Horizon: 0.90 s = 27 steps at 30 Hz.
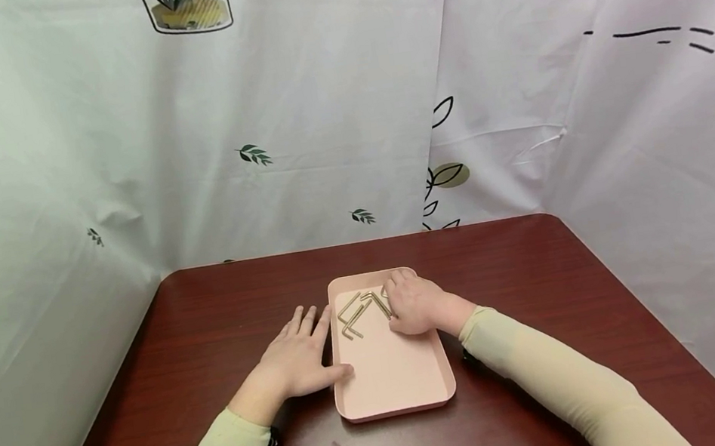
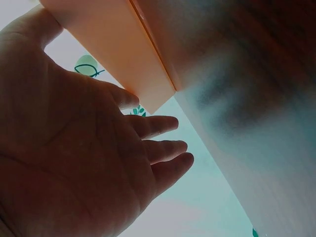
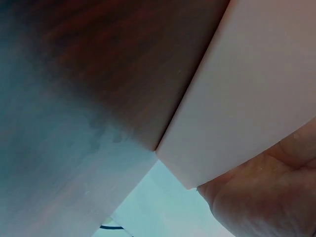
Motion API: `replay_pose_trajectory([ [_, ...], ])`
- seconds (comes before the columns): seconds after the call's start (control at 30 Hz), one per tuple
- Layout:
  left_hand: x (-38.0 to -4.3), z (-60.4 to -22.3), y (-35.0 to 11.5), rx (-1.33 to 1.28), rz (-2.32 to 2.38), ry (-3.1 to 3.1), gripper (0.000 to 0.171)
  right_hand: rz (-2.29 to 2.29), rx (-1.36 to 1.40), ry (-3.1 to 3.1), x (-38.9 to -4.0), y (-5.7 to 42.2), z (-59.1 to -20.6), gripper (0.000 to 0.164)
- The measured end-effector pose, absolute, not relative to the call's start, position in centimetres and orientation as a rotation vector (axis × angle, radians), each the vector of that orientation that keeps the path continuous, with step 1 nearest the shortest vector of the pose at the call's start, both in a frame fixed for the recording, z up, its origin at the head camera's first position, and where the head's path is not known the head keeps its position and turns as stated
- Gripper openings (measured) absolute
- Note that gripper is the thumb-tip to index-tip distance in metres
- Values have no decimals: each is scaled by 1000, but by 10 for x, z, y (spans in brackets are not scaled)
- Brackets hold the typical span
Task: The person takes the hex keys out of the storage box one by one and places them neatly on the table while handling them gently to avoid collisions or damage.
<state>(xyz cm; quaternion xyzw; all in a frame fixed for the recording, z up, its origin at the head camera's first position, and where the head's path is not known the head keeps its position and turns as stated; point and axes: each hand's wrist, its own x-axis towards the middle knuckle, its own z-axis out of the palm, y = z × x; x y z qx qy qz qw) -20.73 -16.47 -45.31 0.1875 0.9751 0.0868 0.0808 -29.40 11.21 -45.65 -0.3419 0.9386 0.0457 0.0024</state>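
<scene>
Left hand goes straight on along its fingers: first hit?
Likely the left wall of the pink tray: the left hand has its index fingertip right by it, contact unclear.

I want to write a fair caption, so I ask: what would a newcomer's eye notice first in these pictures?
Probably the pale pink tray near the middle of the dark red table, with bent, brass-coloured rods lying in its far half. Next come the left hand at the tray's left side, its fingers spread, and the right hand inside the tray at the far right, its grip hidden from view.
</scene>
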Motion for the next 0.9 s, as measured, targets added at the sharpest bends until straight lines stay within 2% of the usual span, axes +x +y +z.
replay_pose_trajectory([
  [0.9, -206, -451, -164, 571, 259, 2914, 115, 135, -988, 2930, -303, 104, -463, 23],
])
